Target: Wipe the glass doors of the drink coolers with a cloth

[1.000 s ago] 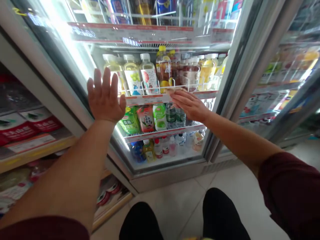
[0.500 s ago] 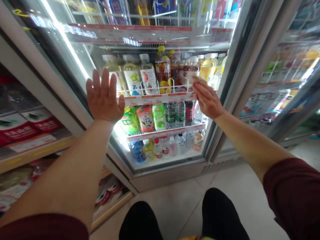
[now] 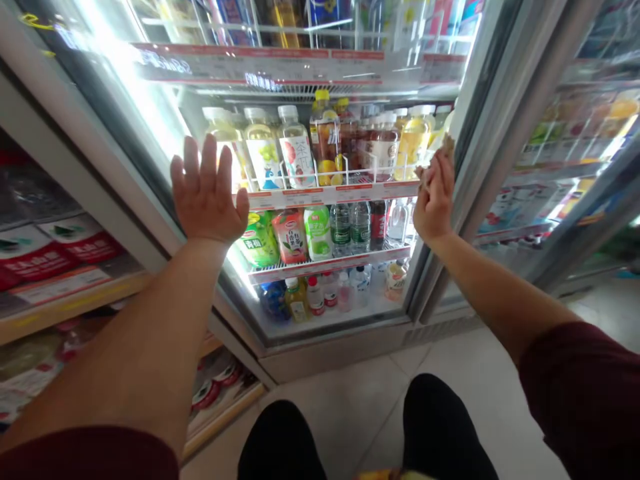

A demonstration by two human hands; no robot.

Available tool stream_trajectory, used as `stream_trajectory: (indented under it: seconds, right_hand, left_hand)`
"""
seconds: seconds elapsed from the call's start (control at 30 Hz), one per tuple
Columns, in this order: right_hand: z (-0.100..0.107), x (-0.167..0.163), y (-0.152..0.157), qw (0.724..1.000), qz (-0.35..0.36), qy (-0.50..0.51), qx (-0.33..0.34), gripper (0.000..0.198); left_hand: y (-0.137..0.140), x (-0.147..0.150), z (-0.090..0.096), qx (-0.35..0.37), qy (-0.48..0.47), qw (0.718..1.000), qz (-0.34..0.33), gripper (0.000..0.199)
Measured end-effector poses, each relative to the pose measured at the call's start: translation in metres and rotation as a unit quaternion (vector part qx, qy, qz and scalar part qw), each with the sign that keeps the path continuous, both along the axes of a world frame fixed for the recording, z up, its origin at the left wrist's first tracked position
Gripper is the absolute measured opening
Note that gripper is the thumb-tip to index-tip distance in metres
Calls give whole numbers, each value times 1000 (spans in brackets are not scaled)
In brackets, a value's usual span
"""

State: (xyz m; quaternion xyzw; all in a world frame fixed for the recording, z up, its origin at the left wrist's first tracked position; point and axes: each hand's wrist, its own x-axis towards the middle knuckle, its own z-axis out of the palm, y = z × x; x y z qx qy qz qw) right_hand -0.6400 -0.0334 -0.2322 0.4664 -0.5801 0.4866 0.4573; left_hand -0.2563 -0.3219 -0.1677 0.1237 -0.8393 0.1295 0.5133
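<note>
Fingers spread, my left hand (image 3: pixel 206 200) lies flat at the left side of the glass door (image 3: pixel 340 339) of a lit drinks cooler. My right hand (image 3: pixel 435 200) is at the door's right side, its fingers closed on a crumpled brownish cloth (image 3: pixel 449 145). Bits of the cloth stick out past the fingertips and by the thumb; the rest is hidden in the hand. Behind the glass, between my hands, stand a white-capped tea bottle (image 3: pixel 299 153) and a yellow-capped lemon tea bottle (image 3: pixel 327 143).
Lower shelves hold a green-labelled bottle (image 3: pixel 318 232) and several small bottles (image 3: pixel 316 297). To the left is a wooden-edged shelf (image 3: pixel 75 300) with red-and-white packs (image 3: pixel 83 237). Another cooler door (image 3: pixel 545 167) is on the right. My knees (image 3: pixel 283 443) show above the tiled floor (image 3: pixel 365 393).
My right hand has moved right across the glass with the cloth, to near the door's right frame, and turned more upright. My left hand has stayed in place.
</note>
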Motion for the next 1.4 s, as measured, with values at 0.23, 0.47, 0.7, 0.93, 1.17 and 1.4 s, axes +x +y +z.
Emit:
stream_trajectory:
  seconds: [0.23, 0.47, 0.7, 0.93, 1.17, 1.4]
  right_hand:
    - [-36, 16, 3, 990, 39, 65, 116, 56]
    - [-20, -6, -6, 998, -33, 13, -60, 65]
    - [-59, 25, -2, 997, 22, 37, 68, 58]
    - [9, 28, -31, 999, 32, 20, 8, 61]
    - [-8, 72, -45, 976, 148, 99, 129, 54]
    - [14, 87, -73, 987, 97, 118, 41, 55]
  left_hand:
    - [-1, -1, -1, -8, 11, 1000, 4, 79]
    - [1, -2, 0, -3, 19, 1000, -3, 79]
    - [1, -1, 0, -13, 2, 1000, 10, 78]
    - [0, -1, 0, -5, 12, 1000, -5, 79]
    - [0, -1, -1, -14, 4, 1000, 10, 77]
    - [1, 0, -1, -17, -9, 1000, 21, 75]
